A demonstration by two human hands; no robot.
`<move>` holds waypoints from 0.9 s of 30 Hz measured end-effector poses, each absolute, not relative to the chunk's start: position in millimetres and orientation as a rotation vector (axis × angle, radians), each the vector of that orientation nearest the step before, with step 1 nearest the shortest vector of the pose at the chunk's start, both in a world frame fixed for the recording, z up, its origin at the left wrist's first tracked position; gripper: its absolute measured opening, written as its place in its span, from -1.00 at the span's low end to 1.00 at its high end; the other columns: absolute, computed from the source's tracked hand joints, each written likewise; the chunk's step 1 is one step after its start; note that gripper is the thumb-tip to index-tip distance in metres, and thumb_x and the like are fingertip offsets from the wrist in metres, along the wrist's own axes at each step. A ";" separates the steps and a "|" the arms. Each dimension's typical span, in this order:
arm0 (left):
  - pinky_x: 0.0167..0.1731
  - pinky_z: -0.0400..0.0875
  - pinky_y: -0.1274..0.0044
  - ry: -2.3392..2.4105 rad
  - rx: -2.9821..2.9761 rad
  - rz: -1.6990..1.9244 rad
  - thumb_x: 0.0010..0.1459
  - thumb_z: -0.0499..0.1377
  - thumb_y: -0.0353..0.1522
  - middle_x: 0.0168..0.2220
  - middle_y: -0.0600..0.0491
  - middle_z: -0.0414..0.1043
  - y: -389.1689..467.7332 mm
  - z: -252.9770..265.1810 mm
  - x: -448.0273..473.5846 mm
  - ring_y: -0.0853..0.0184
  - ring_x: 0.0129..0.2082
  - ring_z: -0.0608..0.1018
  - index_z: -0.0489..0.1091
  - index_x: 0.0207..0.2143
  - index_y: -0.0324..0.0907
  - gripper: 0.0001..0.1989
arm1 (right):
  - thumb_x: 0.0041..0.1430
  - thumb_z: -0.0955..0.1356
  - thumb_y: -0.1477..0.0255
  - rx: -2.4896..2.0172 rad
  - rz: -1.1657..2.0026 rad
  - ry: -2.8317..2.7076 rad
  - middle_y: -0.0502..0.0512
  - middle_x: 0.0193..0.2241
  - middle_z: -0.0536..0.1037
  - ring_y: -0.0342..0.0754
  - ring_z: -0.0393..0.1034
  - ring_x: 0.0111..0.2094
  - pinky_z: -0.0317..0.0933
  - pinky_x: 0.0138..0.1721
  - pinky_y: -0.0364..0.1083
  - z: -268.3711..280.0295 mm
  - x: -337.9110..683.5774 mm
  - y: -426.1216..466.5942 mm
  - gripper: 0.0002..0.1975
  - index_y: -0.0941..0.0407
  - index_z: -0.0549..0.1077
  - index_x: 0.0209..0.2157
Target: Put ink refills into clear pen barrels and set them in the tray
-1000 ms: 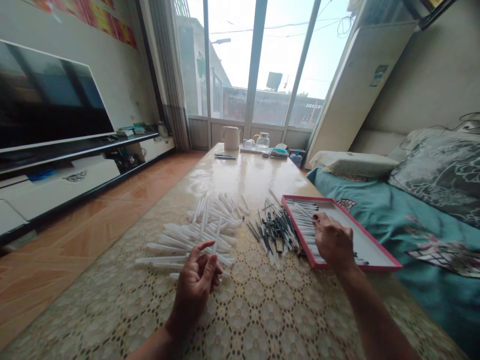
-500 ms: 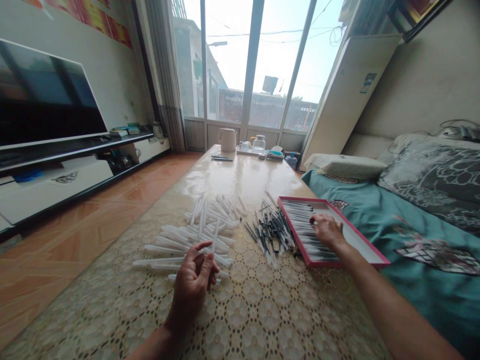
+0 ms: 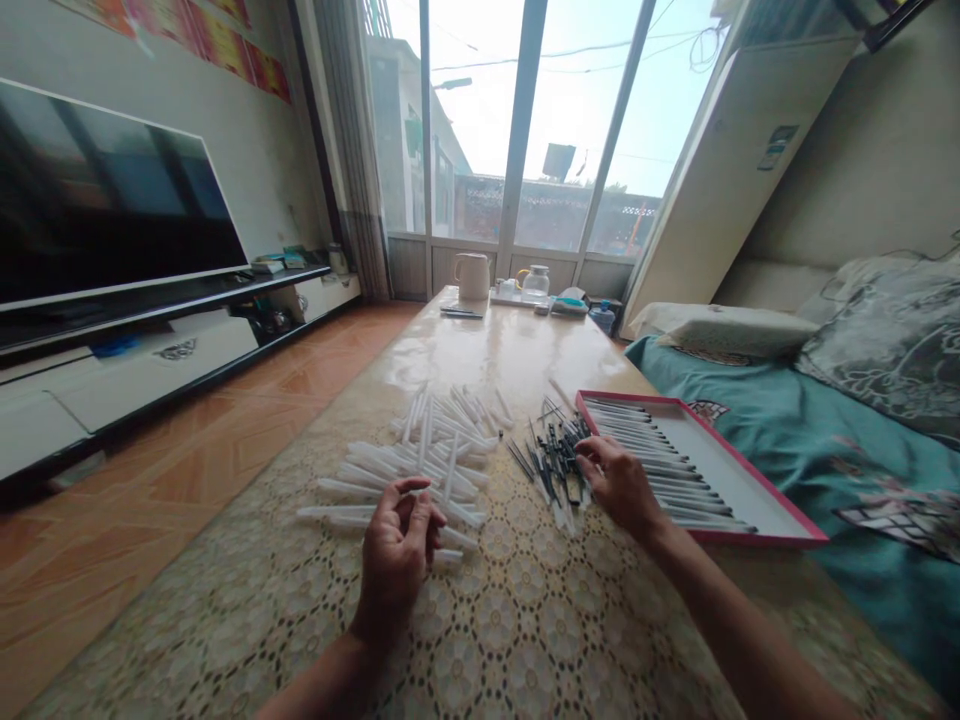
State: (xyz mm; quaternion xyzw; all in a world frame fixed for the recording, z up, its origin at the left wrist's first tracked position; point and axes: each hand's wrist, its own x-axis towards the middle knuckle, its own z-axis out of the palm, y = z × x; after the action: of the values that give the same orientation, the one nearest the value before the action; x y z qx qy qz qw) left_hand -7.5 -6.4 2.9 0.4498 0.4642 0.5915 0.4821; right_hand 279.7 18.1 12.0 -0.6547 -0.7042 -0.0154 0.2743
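Observation:
My left hand (image 3: 401, 545) rests low over the near edge of a loose pile of translucent white plastic tubes (image 3: 420, 450). Its fingers are curled in with the thumb against them; whatever they hold, if anything, is hidden. My right hand (image 3: 619, 485) is above a heap of thin dark-and-clear sticks like pen refills (image 3: 551, 455), its thumb and fingertips slightly apart at the heap's right side. Beside that hand, a shallow red-rimmed box (image 3: 757, 465) holds a row of slim tubes with dark ends (image 3: 686, 470), laid side by side along its left part.
A patterned cover lies over the long table (image 3: 502, 620). At its far end stand a beige jug (image 3: 472, 276), a glass teapot (image 3: 535, 284) and a tissue pack (image 3: 570, 303). A sofa with a teal cover (image 3: 720, 385) runs along the right side.
My right hand has moved left, out of the box and over to the dark heap. My left hand stays nearly in place. The whole view has shifted slightly.

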 end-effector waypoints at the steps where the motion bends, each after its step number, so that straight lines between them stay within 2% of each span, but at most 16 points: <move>1: -0.76 0.19 0.67 1.143 1.084 1.471 0.04 0.17 -0.20 -0.61 0.21 0.35 -5.4 3.5 -9.0 0.49 -0.71 0.34 0.25 -0.23 -0.15 -0.71 | 0.17 0.23 0.48 -1.672 0.042 -1.924 0.12 -0.32 0.46 -0.07 0.36 -0.31 0.21 -0.25 -0.12 8.5 259.4 14.9 -0.84 0.16 0.42 -0.27; 4: -0.76 0.20 0.67 1.167 1.043 1.553 0.03 0.18 -0.21 -0.60 0.21 0.36 -1.7 5.6 -14.2 0.49 -0.72 0.35 0.25 -0.24 -0.14 -0.71 | 0.17 0.22 0.55 -1.506 0.204 -2.020 0.10 -0.32 0.45 -0.09 0.35 -0.32 0.22 -0.26 -0.11 0.0 204.4 7.7 -0.83 0.14 0.41 -0.25; 7: -0.76 0.20 0.68 1.172 0.992 1.619 0.04 0.18 -0.21 -0.58 0.21 0.37 2.0 6.4 -18.6 0.50 -0.72 0.34 0.24 -0.23 -0.12 -0.72 | 0.15 0.23 0.61 -1.376 0.161 -2.172 0.10 -0.18 0.43 -0.06 0.30 -0.17 0.17 -0.14 -0.07 0.4 166.9 8.4 -0.65 0.06 0.35 -0.04; 9: -0.77 0.19 0.68 1.175 0.964 1.641 0.04 0.17 -0.20 -0.58 0.22 0.36 3.6 6.1 -20.4 0.50 -0.72 0.34 0.23 -0.22 -0.12 -0.71 | 0.17 0.24 0.58 -1.349 0.068 -2.273 0.09 -0.13 0.42 -0.04 0.25 -0.11 0.12 -0.09 -0.02 5.1 151.6 12.8 -0.57 -0.02 0.27 0.07; 11: -0.77 0.18 0.68 1.174 0.952 1.638 0.03 0.18 -0.19 -0.58 0.21 0.36 4.5 5.4 -21.2 0.50 -0.72 0.34 0.24 -0.21 -0.12 -0.69 | 0.21 0.26 0.47 -1.360 -0.009 -2.344 0.09 -0.13 0.43 0.00 0.23 -0.09 0.07 -0.07 0.02 10.7 141.8 18.2 -0.58 -0.07 0.23 0.09; 14: -0.77 0.17 0.69 1.158 0.959 1.613 0.02 0.19 -0.19 -0.59 0.22 0.36 4.8 5.1 -21.1 0.50 -0.72 0.34 0.24 -0.22 -0.13 -0.68 | 0.23 0.25 0.29 -1.389 -0.065 -2.386 0.10 -0.16 0.44 0.03 0.23 -0.11 0.02 -0.08 0.07 16.8 134.0 23.4 -0.69 -0.07 0.31 0.02; 17: -0.78 0.17 0.69 1.154 0.963 1.585 0.02 0.19 -0.20 -0.61 0.23 0.34 4.3 6.0 -20.1 0.50 -0.73 0.33 0.25 -0.24 -0.13 -0.70 | 0.25 0.22 0.24 -1.406 -0.058 -2.350 0.11 -0.22 0.45 0.02 0.25 -0.15 0.01 -0.08 0.07 18.0 134.1 22.8 -0.74 -0.01 0.38 -0.09; 20: -0.79 0.16 0.69 1.141 0.954 1.548 0.00 0.19 -0.20 -0.62 0.24 0.33 3.2 7.2 -17.8 0.50 -0.74 0.33 0.26 -0.27 -0.14 -0.72 | 0.21 0.26 0.29 -1.433 0.016 -2.236 0.11 -0.25 0.45 0.01 0.28 -0.16 0.04 -0.08 0.03 14.4 143.8 19.1 -0.78 0.06 0.39 -0.14; 22: -0.79 0.17 0.68 1.119 0.952 1.504 -0.02 0.20 -0.19 -0.63 0.23 0.33 2.2 7.4 -15.2 0.50 -0.74 0.33 0.28 -0.31 -0.16 -0.72 | 0.17 0.29 0.40 -1.434 0.107 -2.127 0.11 -0.25 0.45 -0.01 0.30 -0.18 0.10 -0.13 -0.02 10.4 153.7 15.9 -0.82 0.09 0.38 -0.17; 25: -0.77 0.23 0.66 1.059 0.993 1.354 -0.07 0.24 -0.19 -0.60 0.17 0.39 0.2 6.6 -10.4 0.48 -0.72 0.37 0.31 -0.34 -0.20 -0.69 | 0.16 0.23 0.53 -1.398 0.262 -1.890 0.08 -0.33 0.46 -0.07 0.34 -0.30 0.18 -0.27 -0.12 6.4 165.9 7.8 -0.88 0.12 0.36 -0.26; 27: -0.74 0.29 0.63 0.991 1.011 1.211 -0.09 0.27 -0.20 -0.54 0.11 0.44 -1.5 5.5 -7.1 0.47 -0.70 0.41 0.34 -0.31 -0.23 -0.65 | 0.18 0.21 0.53 -1.349 0.372 -1.757 0.05 -0.39 0.46 -0.11 0.35 -0.38 0.19 -0.36 -0.16 7.8 167.7 -1.5 -0.90 0.12 0.33 -0.30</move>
State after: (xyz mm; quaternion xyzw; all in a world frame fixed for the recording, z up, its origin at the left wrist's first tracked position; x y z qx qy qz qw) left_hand -7.1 -1.5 5.5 0.4353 0.4270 0.5216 0.5967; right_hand 167.7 -1.5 7.8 -0.5414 -0.7050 0.1495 0.4331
